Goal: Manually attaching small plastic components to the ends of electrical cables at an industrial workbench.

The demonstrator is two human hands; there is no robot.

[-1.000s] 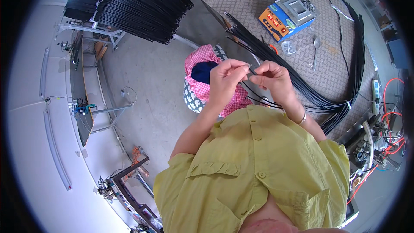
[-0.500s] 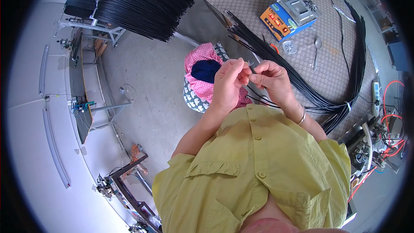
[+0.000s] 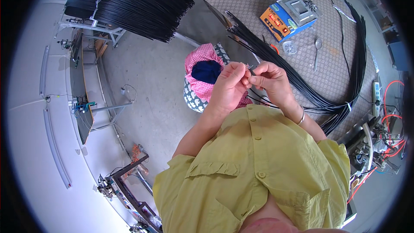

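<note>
In front of my chest both hands meet, fingertips almost touching. My right hand [image 3: 275, 85] pinches a thin black cable [image 3: 252, 73] near its end between thumb and forefinger. My left hand [image 3: 229, 87] is closed right beside that end, thumb against fingers; what it grips there is too small to make out. Some black cable strands [image 3: 264, 99] run below my right hand toward the table. A long bundle of black cables [image 3: 297, 80] lies in a curve over the patterned tabletop [image 3: 321, 51], tied in places.
A blue and orange box [image 3: 278, 21] carries a metal tray [image 3: 299, 9] with small metal parts. Near it are a clear plastic dish [image 3: 290, 47] and a spoon [image 3: 317, 54]. Pink checked cloth [image 3: 200, 56] lies below my left hand. More black cables [image 3: 138, 6] hang on a rack.
My left hand has shifted slightly down, and its fingers have closed in at the cable end. My right hand keeps its pinch with hardly any movement.
</note>
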